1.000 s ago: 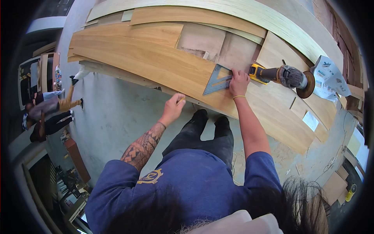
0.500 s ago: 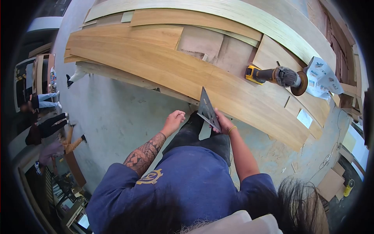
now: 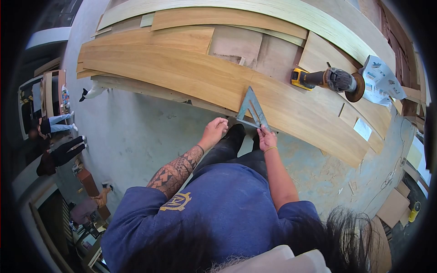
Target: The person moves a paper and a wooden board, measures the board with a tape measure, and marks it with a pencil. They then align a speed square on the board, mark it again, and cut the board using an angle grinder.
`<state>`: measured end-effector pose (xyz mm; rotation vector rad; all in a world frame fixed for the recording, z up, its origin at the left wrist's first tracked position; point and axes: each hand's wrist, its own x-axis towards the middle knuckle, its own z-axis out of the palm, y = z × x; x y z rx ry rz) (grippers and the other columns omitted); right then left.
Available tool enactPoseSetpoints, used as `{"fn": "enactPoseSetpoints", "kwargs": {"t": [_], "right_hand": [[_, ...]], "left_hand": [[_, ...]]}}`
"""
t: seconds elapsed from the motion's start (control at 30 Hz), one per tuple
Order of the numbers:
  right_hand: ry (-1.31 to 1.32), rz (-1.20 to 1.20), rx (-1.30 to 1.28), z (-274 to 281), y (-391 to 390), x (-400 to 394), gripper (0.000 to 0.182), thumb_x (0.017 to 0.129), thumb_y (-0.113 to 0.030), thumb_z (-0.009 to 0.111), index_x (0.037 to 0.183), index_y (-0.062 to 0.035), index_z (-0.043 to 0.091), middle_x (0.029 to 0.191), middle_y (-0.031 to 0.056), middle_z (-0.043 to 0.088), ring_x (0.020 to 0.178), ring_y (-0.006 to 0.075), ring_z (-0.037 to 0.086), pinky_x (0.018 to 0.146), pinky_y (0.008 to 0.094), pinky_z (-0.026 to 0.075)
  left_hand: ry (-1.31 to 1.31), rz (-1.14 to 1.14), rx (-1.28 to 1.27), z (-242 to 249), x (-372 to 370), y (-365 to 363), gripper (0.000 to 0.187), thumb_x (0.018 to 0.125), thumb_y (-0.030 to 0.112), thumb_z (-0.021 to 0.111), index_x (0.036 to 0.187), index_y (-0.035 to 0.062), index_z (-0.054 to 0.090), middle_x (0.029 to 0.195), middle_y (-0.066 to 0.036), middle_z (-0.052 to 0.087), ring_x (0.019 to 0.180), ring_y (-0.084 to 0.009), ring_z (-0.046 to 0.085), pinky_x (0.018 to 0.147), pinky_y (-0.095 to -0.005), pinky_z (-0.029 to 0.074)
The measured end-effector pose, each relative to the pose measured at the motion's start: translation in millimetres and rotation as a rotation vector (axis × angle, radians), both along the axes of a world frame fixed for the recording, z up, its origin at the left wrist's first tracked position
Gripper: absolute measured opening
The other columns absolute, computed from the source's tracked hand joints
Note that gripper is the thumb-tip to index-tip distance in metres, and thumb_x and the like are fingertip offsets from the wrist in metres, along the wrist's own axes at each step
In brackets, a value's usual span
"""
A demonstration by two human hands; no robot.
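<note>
A grey metal speed square (image 3: 251, 109) lies over the near edge of a long wooden plank (image 3: 182, 73), its tip pointing away from me. My right hand (image 3: 267, 138) pinches the square at its near right corner. My left hand (image 3: 215, 132) is closed just left of the square, short of the plank's edge. Its fingers are curled together, and what they hold, if anything, is hidden.
A cordless power tool (image 3: 334, 83) with a yellow battery and round disc rests on the boards at the right. Near it lie a printed sheet (image 3: 380, 82) and a white paper (image 3: 362, 129). Several people stand or crouch at far left, one in light jeans (image 3: 59, 123).
My right hand has carried the speed square forward and turned it from steeply tilted to flatter over the plank edge. My left hand has moved forward and right, toward it.
</note>
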<state>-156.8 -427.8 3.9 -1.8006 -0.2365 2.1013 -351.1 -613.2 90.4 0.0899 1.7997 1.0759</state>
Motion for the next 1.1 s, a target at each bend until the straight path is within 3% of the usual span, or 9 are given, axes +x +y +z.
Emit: {"fn": "enactPoseSetpoints", "kwargs": {"t": [0.1,0.2,0.57,0.77,0.87,0.93,1.1], "right_hand": [[0.135,-0.111,0.051,-35.3,-2.9,9.5,0.047,0.095,0.001,0.075,0.13,0.0013,0.044,0.116,0.0134,0.069,0.094,0.0239,0.074,0.082,0.0388,0.068],[0.023,-0.198,0.117,-13.6,-5.3,-9.6,0.04,0.096,0.0,0.075,0.125,0.0005,0.047,0.113,0.0135,0.069,0.091,0.0235,0.074,0.08,0.037,0.067],[0.021,-0.113,0.088,-4.5,10.2,-20.5,0.03,0.097,0.002,0.072,0.116,0.0027,0.048,0.109,0.014,0.068,0.096,0.0255,0.073,0.086,0.0412,0.068],[0.035,-0.108,0.097,-2.4,9.4,-21.7,0.03,0.097,0.002,0.072,0.117,0.0008,0.048,0.108,0.0147,0.068,0.094,0.0262,0.074,0.084,0.0404,0.069],[0.045,-0.112,0.097,-6.8,9.1,-19.3,0.032,0.097,0.002,0.072,0.118,-0.0002,0.047,0.109,0.0148,0.068,0.094,0.0265,0.074,0.082,0.04,0.069],[0.048,-0.112,0.101,-6.9,9.0,-19.2,0.033,0.097,0.002,0.072,0.118,-0.0005,0.047,0.11,0.0149,0.068,0.095,0.0267,0.074,0.082,0.04,0.069],[0.045,-0.119,0.11,-4.1,8.2,-20.4,0.034,0.097,0.001,0.072,0.118,-0.0014,0.046,0.108,0.0147,0.069,0.094,0.0269,0.075,0.081,0.0397,0.069]], "left_hand": [[0.055,0.008,0.022,14.5,-10.6,14.9,0.032,0.108,0.024,0.057,0.127,-0.0004,0.067,0.106,-0.008,0.073,0.092,-0.0126,0.068,0.085,-0.0286,0.055],[0.096,-0.03,0.027,18.1,-22.1,25.2,0.035,0.109,0.026,0.057,0.131,-0.0002,0.066,0.106,-0.007,0.073,0.091,-0.0123,0.068,0.085,-0.0286,0.055],[0.137,-0.097,0.047,13.1,-32.1,47.9,0.037,0.109,0.025,0.053,0.133,-0.0009,0.065,0.106,-0.009,0.074,0.092,-0.0144,0.069,0.086,-0.0304,0.056],[0.241,-0.172,0.056,17.4,-36.0,56.2,0.044,0.108,0.024,0.051,0.144,-0.002,0.053,0.108,-0.015,0.074,0.093,-0.0176,0.071,0.088,-0.0342,0.057],[0.372,-0.26,-0.032,10.3,-38.4,59.0,0.045,0.107,0.024,0.053,0.143,-0.0024,0.05,0.111,-0.02,0.074,0.098,-0.0248,0.073,0.091,-0.0382,0.057],[0.536,-0.297,-0.04,9.2,-37.7,62.9,0.041,0.105,0.025,0.058,0.135,-0.0032,0.055,0.115,-0.023,0.074,0.106,-0.0331,0.074,0.094,-0.0416,0.056],[0.441,-0.283,-0.014,14.5,-40.4,78.6,0.037,0.104,0.025,0.059,0.129,-0.002,0.056,0.118,-0.027,0.072,0.112,-0.0413,0.07,0.097,-0.0467,0.054]]}}
